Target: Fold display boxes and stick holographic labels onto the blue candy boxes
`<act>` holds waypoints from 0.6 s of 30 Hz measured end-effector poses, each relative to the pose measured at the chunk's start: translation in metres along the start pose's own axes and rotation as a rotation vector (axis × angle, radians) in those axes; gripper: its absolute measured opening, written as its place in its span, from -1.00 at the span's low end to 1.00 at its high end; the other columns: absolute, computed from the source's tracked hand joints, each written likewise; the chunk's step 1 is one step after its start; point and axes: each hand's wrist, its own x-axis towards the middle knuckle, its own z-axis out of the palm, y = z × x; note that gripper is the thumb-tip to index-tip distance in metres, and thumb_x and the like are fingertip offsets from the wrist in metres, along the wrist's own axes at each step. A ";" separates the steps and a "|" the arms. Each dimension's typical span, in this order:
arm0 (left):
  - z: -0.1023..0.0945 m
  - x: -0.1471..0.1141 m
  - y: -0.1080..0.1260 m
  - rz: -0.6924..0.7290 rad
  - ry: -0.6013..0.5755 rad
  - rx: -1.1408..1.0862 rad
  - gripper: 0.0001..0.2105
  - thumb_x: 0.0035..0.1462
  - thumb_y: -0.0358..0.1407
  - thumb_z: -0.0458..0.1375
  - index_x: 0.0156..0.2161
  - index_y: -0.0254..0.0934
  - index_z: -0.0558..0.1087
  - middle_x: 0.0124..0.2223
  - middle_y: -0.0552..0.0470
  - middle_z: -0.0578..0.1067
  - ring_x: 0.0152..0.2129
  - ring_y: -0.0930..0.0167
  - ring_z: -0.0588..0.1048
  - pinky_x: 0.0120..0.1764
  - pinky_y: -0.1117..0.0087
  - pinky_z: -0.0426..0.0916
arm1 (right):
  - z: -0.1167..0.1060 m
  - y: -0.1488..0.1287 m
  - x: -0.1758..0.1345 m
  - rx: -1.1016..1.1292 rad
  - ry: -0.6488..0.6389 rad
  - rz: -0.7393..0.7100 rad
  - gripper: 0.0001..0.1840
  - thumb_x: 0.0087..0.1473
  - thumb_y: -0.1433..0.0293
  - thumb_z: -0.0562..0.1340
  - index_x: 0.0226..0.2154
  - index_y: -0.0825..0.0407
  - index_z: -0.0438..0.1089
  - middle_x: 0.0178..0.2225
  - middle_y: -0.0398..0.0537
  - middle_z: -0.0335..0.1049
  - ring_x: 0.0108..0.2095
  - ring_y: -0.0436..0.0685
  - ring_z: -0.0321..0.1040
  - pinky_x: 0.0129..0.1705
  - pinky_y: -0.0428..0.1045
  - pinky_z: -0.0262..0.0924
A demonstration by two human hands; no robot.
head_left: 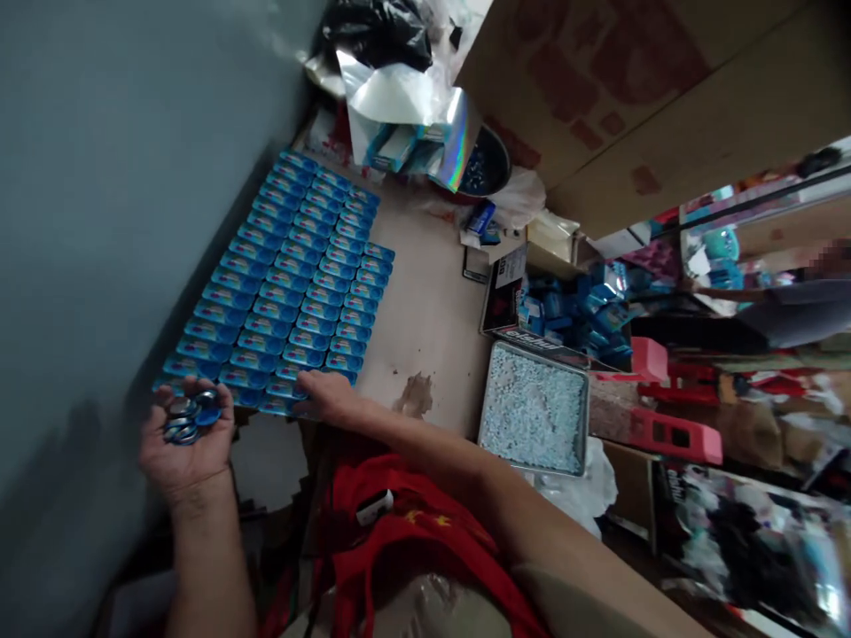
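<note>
Several small round blue-and-silver discs (pixel 191 416) lie in my left hand (pixel 190 452), palm up, with the fingers curled around them. My right hand (pixel 331 396) is at the near end of the rows of blue packs (pixel 272 306), its fingers bent and drawn together over the nearest ones. What its fingertips hold, if anything, is hidden. The packs look flat and printed, laid side by side in several long columns on the light tabletop (pixel 425 292).
A metal tray (pixel 534 408) of small pale pellets stands at right, beside a carton (pixel 505 301) of blue packages. Behind are a round bowl (pixel 488 164), a black plastic bag (pixel 378 34) and a large cardboard box (pixel 638 97). A wall borders the left. Another person (pixel 791 310) is far right.
</note>
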 end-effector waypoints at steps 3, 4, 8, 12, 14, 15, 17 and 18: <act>0.040 0.012 -0.009 -0.109 0.109 -0.068 -0.75 0.29 -0.25 0.05 -0.35 0.02 0.55 -0.26 0.33 0.68 -0.01 0.47 0.63 -0.22 0.46 0.65 | 0.008 0.058 -0.033 0.201 0.195 0.000 -0.71 0.29 0.28 0.33 0.03 -0.06 0.41 -0.02 -0.08 0.53 -0.04 0.11 0.46 -0.08 -0.07 0.27; 0.056 0.015 -0.014 -0.168 0.142 -0.111 -0.82 0.25 -0.30 0.11 -0.34 -0.05 0.55 -0.27 0.23 0.68 -0.15 0.43 0.67 -0.33 0.47 0.64 | 0.010 0.082 -0.046 0.224 0.229 0.068 -0.73 0.28 0.27 0.33 0.00 -0.05 0.42 -0.05 -0.07 0.52 -0.09 0.11 0.46 -0.09 -0.06 0.28; 0.139 0.020 -0.043 -0.410 0.061 -0.193 -0.88 0.19 -0.48 0.17 -0.27 -0.23 0.51 -0.27 0.02 0.63 -0.37 0.42 0.64 -0.49 0.55 0.53 | 0.007 0.188 -0.090 0.178 0.422 0.488 -0.75 0.14 0.35 0.41 -0.11 -0.01 0.48 -0.07 0.07 0.49 -0.06 0.24 0.45 -0.01 0.07 0.36; 0.263 0.018 -0.094 -0.594 -0.103 -0.122 -0.84 0.32 -0.49 0.10 -0.27 -0.29 0.49 -0.30 -0.03 0.59 -0.37 0.42 0.63 -0.45 0.53 0.51 | -0.005 0.277 -0.103 0.136 0.597 0.621 -0.62 0.24 0.32 0.30 0.09 0.05 0.44 0.19 0.30 0.38 0.23 0.41 0.31 0.20 0.27 0.29; 0.340 0.021 -0.123 -0.623 -0.195 -0.061 -0.83 0.35 -0.46 0.10 -0.29 -0.30 0.48 -0.35 -0.01 0.56 -0.39 0.44 0.60 -0.43 0.51 0.50 | -0.005 0.307 -0.099 0.100 0.625 0.626 -0.55 0.27 0.25 0.29 0.16 0.04 0.40 0.31 0.32 0.29 0.37 0.43 0.17 0.30 0.30 0.20; 0.382 0.024 -0.137 -0.614 -0.247 -0.028 -0.83 0.35 -0.44 0.11 -0.31 -0.30 0.47 -0.37 0.01 0.54 -0.40 0.45 0.59 -0.42 0.51 0.50 | -0.003 0.318 -0.095 0.087 0.624 0.624 -0.51 0.27 0.22 0.29 0.18 0.03 0.40 0.34 0.31 0.27 0.41 0.44 0.12 0.34 0.31 0.16; 0.466 0.033 -0.161 -0.581 -0.366 0.016 -0.82 0.38 -0.40 0.12 -0.32 -0.28 0.45 -0.38 0.03 0.52 -0.37 0.46 0.58 -0.37 0.52 0.50 | 0.005 0.333 -0.088 0.080 0.621 0.620 -0.47 0.27 0.19 0.30 0.22 0.03 0.38 0.38 0.29 0.24 0.45 0.44 0.05 0.40 0.32 0.09; 0.508 0.040 -0.172 -0.558 -0.424 0.017 -0.82 0.39 -0.38 0.12 -0.31 -0.26 0.44 -0.38 0.05 0.50 -0.34 0.48 0.57 -0.29 0.51 0.52 | 0.010 0.337 -0.086 0.079 0.630 0.613 -0.45 0.29 0.18 0.28 0.25 0.03 0.37 0.40 0.28 0.21 0.47 0.43 0.02 0.42 0.33 0.06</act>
